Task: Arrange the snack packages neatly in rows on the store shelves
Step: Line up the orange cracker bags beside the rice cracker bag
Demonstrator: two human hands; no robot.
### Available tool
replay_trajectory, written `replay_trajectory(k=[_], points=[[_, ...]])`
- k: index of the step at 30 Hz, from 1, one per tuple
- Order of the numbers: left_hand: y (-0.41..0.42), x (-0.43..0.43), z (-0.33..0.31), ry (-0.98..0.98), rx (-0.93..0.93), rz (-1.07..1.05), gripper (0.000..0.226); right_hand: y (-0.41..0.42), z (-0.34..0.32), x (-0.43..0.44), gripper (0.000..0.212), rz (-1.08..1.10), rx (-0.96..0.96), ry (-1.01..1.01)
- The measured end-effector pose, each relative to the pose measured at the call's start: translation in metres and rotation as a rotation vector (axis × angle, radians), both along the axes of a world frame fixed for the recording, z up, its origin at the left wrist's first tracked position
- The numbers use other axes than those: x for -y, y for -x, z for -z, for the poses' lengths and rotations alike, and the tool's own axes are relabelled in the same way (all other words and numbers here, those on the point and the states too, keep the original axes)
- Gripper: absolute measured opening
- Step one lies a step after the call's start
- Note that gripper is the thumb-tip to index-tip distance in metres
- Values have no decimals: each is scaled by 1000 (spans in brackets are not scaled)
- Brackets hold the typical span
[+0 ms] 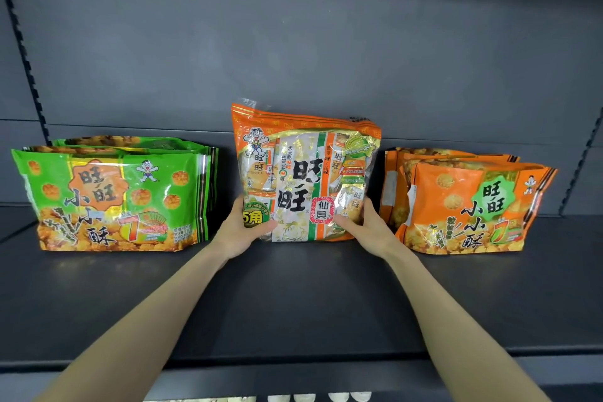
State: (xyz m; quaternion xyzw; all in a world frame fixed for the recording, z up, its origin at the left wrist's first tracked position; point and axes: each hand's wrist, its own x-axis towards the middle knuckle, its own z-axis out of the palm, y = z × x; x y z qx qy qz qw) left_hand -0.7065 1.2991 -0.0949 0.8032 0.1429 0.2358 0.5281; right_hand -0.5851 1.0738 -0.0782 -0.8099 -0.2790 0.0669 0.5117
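Note:
A tall orange-and-white rice cracker bag stands upright in the middle of the dark shelf. My left hand grips its lower left corner, thumb across the front. My right hand grips its lower right corner the same way. To the left stands a row of green snack bags, one behind another. To the right stands a row of orange snack bags, the front one leaning slightly.
The grey back panel rises behind the bags. Slotted uprights run at the far left and far right. The shelf's front lip crosses the bottom, with white items showing below it.

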Motion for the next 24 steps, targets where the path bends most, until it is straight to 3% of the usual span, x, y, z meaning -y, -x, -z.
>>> replay_trajectory(k=[10, 13, 20, 24], points=[[10, 13, -10, -160, -89, -157, 69, 5, -8, 5, 85, 89, 43, 133], [17, 14, -13, -301, -195, -215, 62, 11, -13, 14, 91, 101, 66, 175], [49, 27, -27, -724, -303, -314, 35, 38, -26, 38, 73, 85, 207, 381], [62, 44, -40, -943, -316, -262, 35, 54, -38, 51, 64, 81, 290, 490]])
